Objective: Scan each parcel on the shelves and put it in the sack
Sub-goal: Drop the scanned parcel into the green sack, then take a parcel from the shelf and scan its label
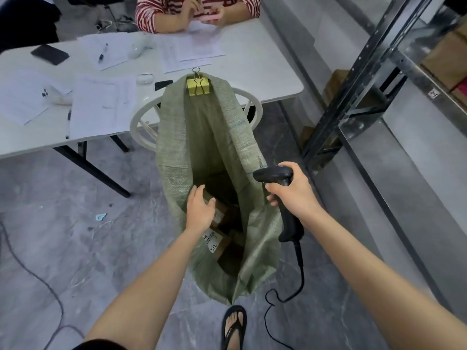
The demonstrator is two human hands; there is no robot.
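Note:
A green woven sack point(177, 178) stands open on the floor, its far rim clipped to the table edge by a yellow binder clip point(197, 85). Several brown cardboard parcels point(221, 245) lie inside it, one showing a white barcode label. My left hand point(201, 209) hovers over the sack's mouth with straight, relaxed fingers and holds nothing. To the right of the sack, my right hand point(290, 190) grips a black barcode scanner point(274, 174) by its handle, its head pointing left over the sack's rim.
A white table point(265, 72) with papers, pens and phones stands behind the sack, and a person in a striped top sits at its far side. A white chair point(141, 122) holds the sack. Metal shelving point(358, 79) with brown boxes rises at the right. The scanner's cable point(285, 296) trails on the floor.

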